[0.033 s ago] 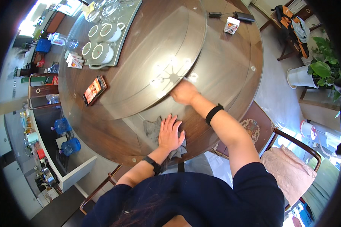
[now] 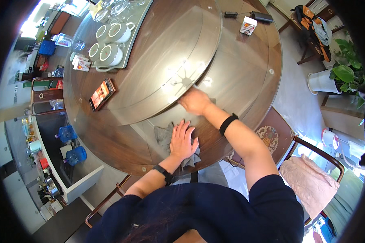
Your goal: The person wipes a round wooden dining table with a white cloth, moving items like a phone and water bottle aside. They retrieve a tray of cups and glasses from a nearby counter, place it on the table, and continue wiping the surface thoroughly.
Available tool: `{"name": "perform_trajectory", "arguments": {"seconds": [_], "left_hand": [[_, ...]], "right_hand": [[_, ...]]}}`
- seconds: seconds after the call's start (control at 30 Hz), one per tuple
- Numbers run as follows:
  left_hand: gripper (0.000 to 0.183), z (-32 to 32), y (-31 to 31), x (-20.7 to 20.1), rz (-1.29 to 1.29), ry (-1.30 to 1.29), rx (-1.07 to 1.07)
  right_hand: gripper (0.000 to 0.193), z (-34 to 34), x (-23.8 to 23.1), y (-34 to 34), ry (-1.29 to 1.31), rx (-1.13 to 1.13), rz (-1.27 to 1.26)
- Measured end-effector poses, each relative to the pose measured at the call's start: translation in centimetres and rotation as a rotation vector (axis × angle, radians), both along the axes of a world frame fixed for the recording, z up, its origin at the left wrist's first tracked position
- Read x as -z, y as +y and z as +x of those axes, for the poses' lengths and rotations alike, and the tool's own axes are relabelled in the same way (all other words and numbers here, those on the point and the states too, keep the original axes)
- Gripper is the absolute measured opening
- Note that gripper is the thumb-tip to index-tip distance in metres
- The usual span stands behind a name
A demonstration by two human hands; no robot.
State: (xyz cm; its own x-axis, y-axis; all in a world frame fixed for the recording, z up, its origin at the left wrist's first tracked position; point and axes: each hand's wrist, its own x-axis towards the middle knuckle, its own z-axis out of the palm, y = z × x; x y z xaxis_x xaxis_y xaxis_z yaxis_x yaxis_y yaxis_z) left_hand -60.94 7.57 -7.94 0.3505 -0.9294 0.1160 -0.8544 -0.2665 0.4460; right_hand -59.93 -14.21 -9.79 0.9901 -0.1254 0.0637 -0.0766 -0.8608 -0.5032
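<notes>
My left hand (image 2: 182, 141) lies flat with fingers spread on a crumpled grey cloth (image 2: 163, 139) near the front edge of the round wooden table (image 2: 127, 148). My right hand (image 2: 196, 102) is closed at the near rim of the large round turntable (image 2: 162, 60). Its fingertips are partly hidden at that rim and slightly blurred. A small pale bit shows by the knuckles, but what the fingers hold cannot be made out. Both wrists wear black bands.
On the turntable's left are a phone (image 2: 102, 94) with a lit screen and a tray (image 2: 134, 44) of mugs and glasses. A small white box (image 2: 248, 26) and a black device (image 2: 262, 17) sit at the far right. Chairs and a potted plant (image 2: 344, 73) surround the table.
My right hand has shifted slightly left and nearer to me along the turntable's rim. My left hand stays on the cloth.
</notes>
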Motion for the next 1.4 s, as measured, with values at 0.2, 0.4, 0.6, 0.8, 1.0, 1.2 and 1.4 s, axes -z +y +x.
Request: {"name": "perform_trajectory", "arguments": {"seconds": [0.2,0.4,0.6,0.8,1.0,1.2,1.4], "left_hand": [[0.052,0.8,0.4,-1.2,0.019,0.094,0.055],[0.077,1.9,5.9,-4.3,0.189,0.044,0.052],[0.048,3.1,11.2,-4.0,0.303,0.136,-0.008],[0.033,7.1,14.8,-7.1,-0.012,0.328,-0.356],[0.035,10.6,11.7,-8.3,-0.231,0.799,-0.516],[0.082,6.1,-2.3,-7.1,-0.326,1.246,-0.279],[0.084,7.7,1.8,-7.0,-0.275,0.533,-0.182]], "right_hand": [[0.051,-7.0,2.6,3.3,-0.223,-0.034,0.162],[0.058,-16.0,0.7,-7.9,-0.085,0.652,-0.178],[0.061,-6.2,4.0,2.2,-0.055,0.620,-0.126],[0.067,-2.5,1.6,21.6,-0.032,0.149,-0.089],[0.052,-5.9,-0.8,27.7,-0.185,0.093,0.356],[0.052,-12.3,-2.6,19.6,-0.372,0.630,0.394],[0.064,-16.4,-0.8,13.7,-0.076,0.926,0.174]]}}
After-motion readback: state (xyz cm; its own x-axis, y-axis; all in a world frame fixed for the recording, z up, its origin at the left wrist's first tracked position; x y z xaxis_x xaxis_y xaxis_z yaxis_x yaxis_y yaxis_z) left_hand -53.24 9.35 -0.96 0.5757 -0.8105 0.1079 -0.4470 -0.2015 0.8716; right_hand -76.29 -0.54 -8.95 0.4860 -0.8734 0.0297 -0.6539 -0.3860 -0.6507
